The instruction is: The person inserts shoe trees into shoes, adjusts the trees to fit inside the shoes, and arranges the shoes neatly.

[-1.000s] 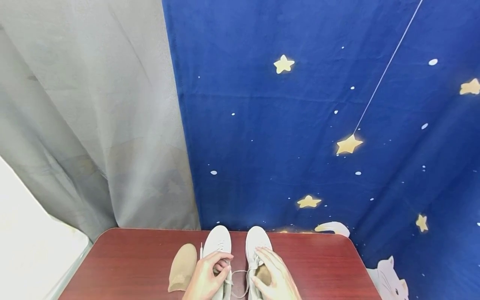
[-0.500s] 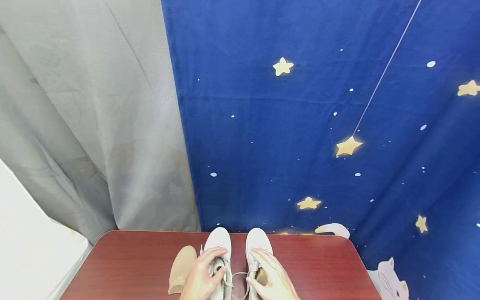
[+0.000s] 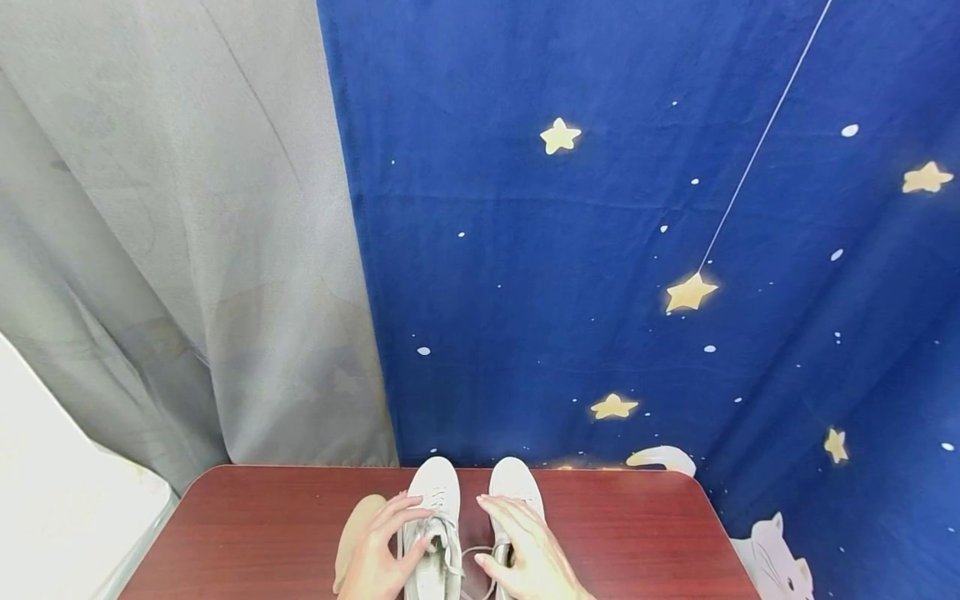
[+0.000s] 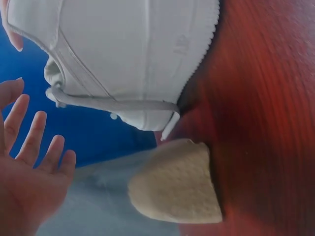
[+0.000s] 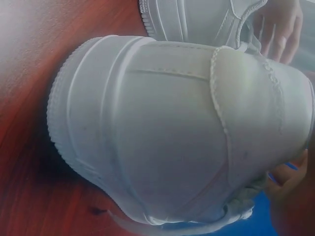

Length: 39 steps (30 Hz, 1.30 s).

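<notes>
Two white lace-up shoes stand side by side, toes away from me: the left shoe (image 3: pixel 435 483) and the right shoe (image 3: pixel 515 482). My left hand (image 3: pixel 381 550) hovers at the left shoe's outer side, its fingers loosely extended; the left wrist view shows the palm holding nothing. Over the right shoe's opening is my right hand (image 3: pixel 531 554), fingers straight and thumb apart. It hides most of that opening. A loose white lace (image 3: pixel 474 550) loops between the shoes. Beside the left shoe lies a tan shoe insert (image 4: pixel 172 184), partly behind my left hand in the head view.
The shoes stand on a reddish-brown table (image 3: pixel 630 533) with rounded far corners. Behind it hang a grey curtain (image 3: pixel 300 375) and a blue star-printed curtain (image 3: pixel 510 333). A white surface (image 3: pixel 67 492) adjoins at left.
My left hand has uncurled and moved left off the left shoe's tongue. My right hand has shifted left, covering the tan inside of the right shoe. The shoes stay in place.
</notes>
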Each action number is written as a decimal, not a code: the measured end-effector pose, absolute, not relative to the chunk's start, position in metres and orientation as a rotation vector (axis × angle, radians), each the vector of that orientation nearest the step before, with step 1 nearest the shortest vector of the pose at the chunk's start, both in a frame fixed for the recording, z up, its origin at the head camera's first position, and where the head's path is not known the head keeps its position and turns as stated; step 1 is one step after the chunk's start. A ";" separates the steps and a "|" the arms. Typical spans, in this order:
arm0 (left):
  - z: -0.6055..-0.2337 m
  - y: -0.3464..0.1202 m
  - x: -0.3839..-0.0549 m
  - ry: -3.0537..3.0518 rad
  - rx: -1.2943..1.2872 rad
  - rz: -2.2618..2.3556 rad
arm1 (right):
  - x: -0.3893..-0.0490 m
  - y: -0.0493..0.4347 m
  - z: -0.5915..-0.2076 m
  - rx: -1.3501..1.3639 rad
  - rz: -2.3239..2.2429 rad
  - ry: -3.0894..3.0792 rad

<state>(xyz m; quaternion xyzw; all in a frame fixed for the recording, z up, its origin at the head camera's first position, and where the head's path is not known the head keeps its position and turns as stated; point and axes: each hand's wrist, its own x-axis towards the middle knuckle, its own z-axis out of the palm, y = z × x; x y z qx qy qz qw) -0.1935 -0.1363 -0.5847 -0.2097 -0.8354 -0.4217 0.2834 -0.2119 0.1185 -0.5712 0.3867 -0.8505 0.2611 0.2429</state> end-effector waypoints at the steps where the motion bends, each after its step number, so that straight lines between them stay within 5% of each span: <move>1: -0.586 -0.138 -0.193 -2.245 -0.554 -1.128 | -0.212 0.118 -0.571 1.054 0.712 -2.337; 39: -0.617 -0.184 -0.187 -2.344 -0.400 -0.991 | -0.220 0.093 -0.571 1.047 0.618 -2.465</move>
